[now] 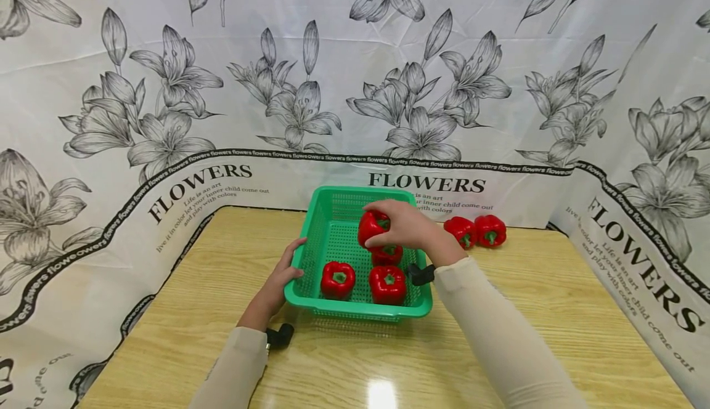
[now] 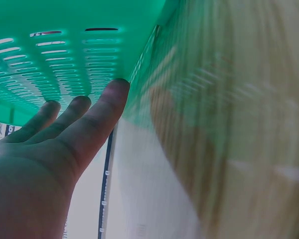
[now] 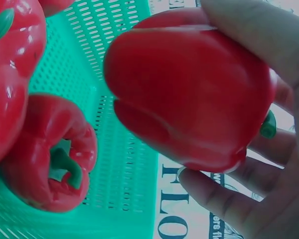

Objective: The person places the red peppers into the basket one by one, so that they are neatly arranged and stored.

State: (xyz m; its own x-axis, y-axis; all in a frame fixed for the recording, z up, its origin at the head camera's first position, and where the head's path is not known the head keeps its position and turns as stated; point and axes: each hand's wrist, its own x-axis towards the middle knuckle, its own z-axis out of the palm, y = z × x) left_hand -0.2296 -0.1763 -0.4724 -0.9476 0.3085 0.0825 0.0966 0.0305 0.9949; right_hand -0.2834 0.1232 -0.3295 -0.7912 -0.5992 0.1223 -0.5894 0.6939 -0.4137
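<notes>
Basket (image 1: 357,308): on the table (image 1: 333,366)
Inside: near-left pepper (image 1: 338,281); near-right pepper (image 1: 387,286), rear pepper (image 1: 386,256) behind it
Held pepper (image 1: 370,228): in right hand (image 1: 403,224), above basket
Loose peppers (image 1: 490,231): on table, right of basket
Left hand (image 1: 281,278): at basket's left side
Cloth (image 1: 310,178): behind table

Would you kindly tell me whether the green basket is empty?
It is not empty: three red peppers lie inside the green basket.

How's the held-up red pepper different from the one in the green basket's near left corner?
The held pepper is in the right hand's grip; the corner pepper sits in the basket with no hand on it. The held pepper is tipped, its stem turned toward the palm; the corner pepper's stem faces up. Both are red and shiny with green stems.
</notes>
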